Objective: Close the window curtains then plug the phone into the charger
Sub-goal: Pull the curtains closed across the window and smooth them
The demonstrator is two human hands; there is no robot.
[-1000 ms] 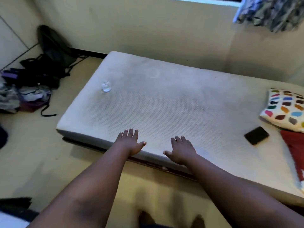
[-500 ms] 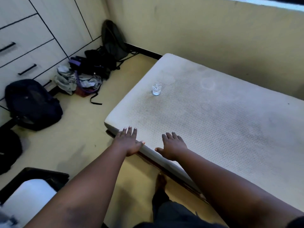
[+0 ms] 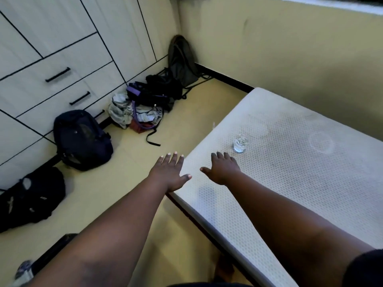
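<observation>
- While we look down from the head camera, our left hand [image 3: 169,172] reaches forward with its fingers straight and spread, palm down, holding nothing; it sits at about the 6 o'clock middle of the view, over the corner edge of the mattress [image 3: 290,172].
- Our right hand [image 3: 222,169] lies just beside it toward 3 o'clock, also palm down with fingers extended and released, grasping nothing, over the mattress surface. Whether either palm actually presses the fabric we cannot tell.
- We see the mattress running from the centre out to 4 o'clock, bare and white with a honeycomb weave and faint ring marks.
- We find a small clear glass [image 3: 239,145] standing upright on the mattress, near our right fingertips on their 1 o'clock side, not touching them.
- We cannot see the phone, charger or curtains; only a strip of window sill [image 3: 331,7] shows at 1 o'clock above the yellow wall [image 3: 290,59].
- At 10 o'clock we see white drawers [image 3: 51,79] with black handles.
- On the floor [image 3: 124,172] at 9 o'clock a dark backpack [image 3: 81,139] leans against the drawers, with another black bag [image 3: 31,197] at 8 o'clock.
- Toward 11 o'clock we see a heap of clothes and bags [image 3: 143,106], and a grey bag [image 3: 181,61] propped in the room's corner at 12 o'clock.
</observation>
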